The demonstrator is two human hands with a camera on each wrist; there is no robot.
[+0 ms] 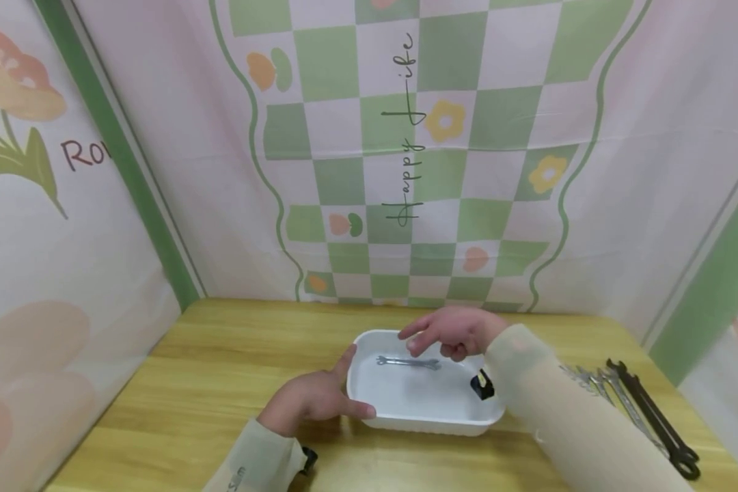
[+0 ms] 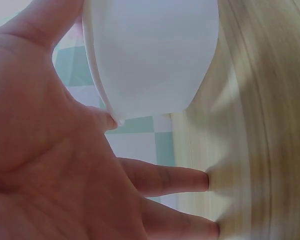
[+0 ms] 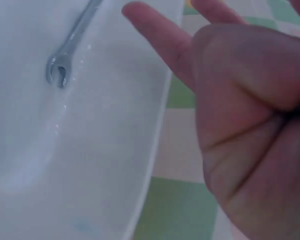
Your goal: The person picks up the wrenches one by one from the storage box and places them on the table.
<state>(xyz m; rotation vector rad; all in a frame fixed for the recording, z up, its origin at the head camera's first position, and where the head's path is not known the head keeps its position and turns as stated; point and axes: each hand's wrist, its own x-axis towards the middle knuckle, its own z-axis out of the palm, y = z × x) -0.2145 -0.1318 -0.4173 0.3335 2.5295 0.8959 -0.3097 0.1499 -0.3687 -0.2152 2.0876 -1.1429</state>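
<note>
A white tray (image 1: pixel 427 400) stands on the table, and a small silver double-ended open-end wrench (image 1: pixel 408 362) lies in it toward the back. My left hand (image 1: pixel 320 396) is at the tray's left end, thumb and index finger spread along the rim. In the left wrist view, two other straight fingers (image 2: pixel 182 180) reach down to the tabletop. Over the tray's back right part hovers my right hand (image 1: pixel 455 331), index finger and thumb extended, the other fingers loosely bent, with nothing held. One end of the wrench (image 3: pixel 60 67) shows below it in the right wrist view.
Several wrenches lie in a row at the table's right side, silver ones (image 1: pixel 630 403) and larger black ones (image 1: pixel 654 417); my right sleeve (image 1: pixel 566 410) hides part of them. A printed curtain (image 1: pixel 436 171) hangs behind the wooden table (image 1: pixel 240 342).
</note>
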